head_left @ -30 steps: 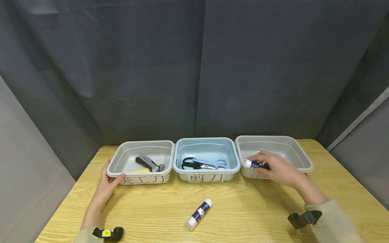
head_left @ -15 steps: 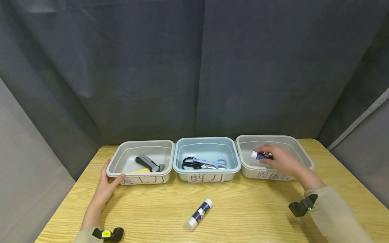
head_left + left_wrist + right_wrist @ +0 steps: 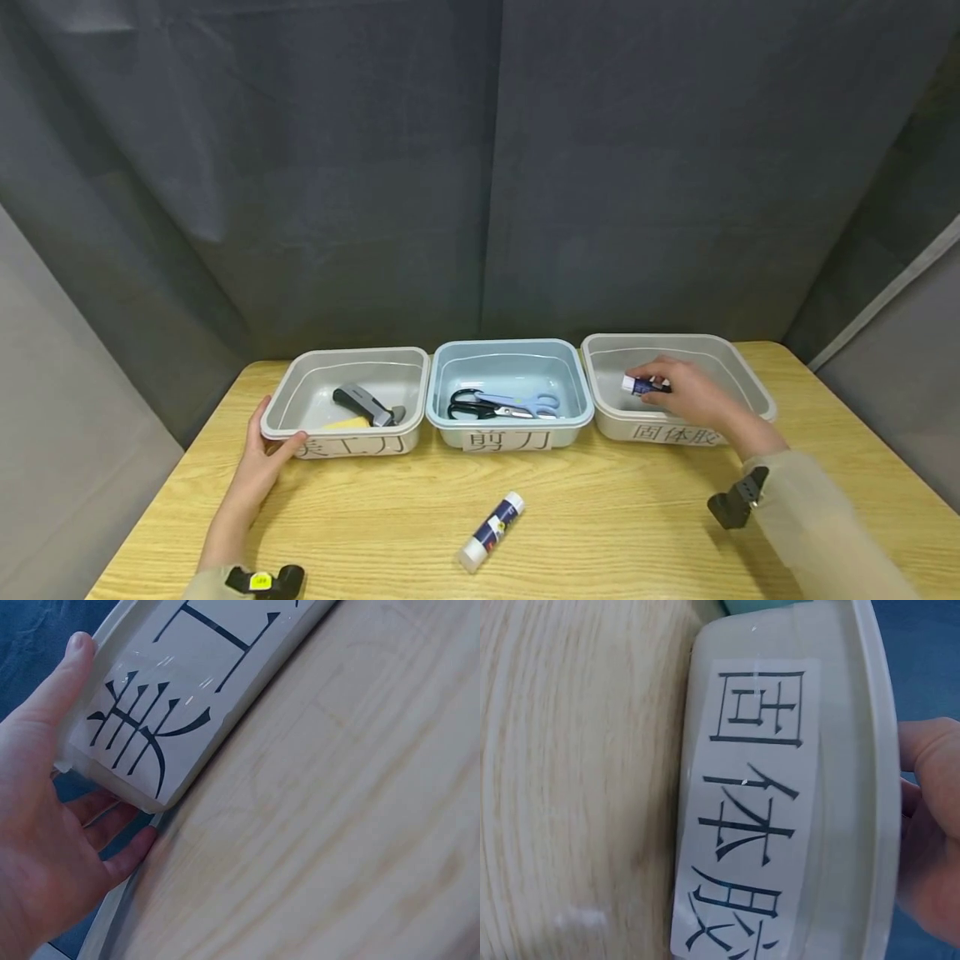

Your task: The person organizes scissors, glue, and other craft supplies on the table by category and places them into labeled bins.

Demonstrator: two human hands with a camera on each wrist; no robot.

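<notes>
My right hand pinches a glue stick, dark blue with a white end, inside the right grey bin. In the right wrist view the bin wall hides the glue stick, and part of the hand shows past the rim. My left hand holds the near left corner of the left grey bin; its thumb lies at the rim and its fingers bend round the side, as the left wrist view of that hand shows. A second glue stick lies on the table.
A light blue bin between the grey ones holds black scissors and blue scissors. In the left bin lie a grey-and-black utility knife and a yellow item. A dark curtain hangs behind the wooden table.
My right hand has moved the glue stick from over the right bin's front rim slightly right and back, into the bin. The left hand has stayed on its bin.
</notes>
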